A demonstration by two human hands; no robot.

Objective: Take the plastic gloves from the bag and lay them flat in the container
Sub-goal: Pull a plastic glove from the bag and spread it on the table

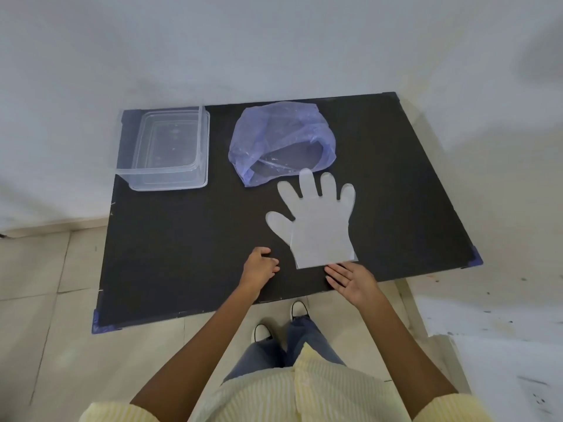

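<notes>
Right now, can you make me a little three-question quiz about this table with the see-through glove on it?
1. True or false: the glove lies inside the container.
2. What colour is the bag? A blue, B red, C green.
3. Which hand touches the glove's cuff?

Key: 1 false, it lies flat on the table. 2 A. 3 the right hand; the left hand rests apart from it.

You can't tell whether more gloves sit inside the bag (281, 141); its crumpled film blurs the contents. Your forearms run off the near edge.
</notes>
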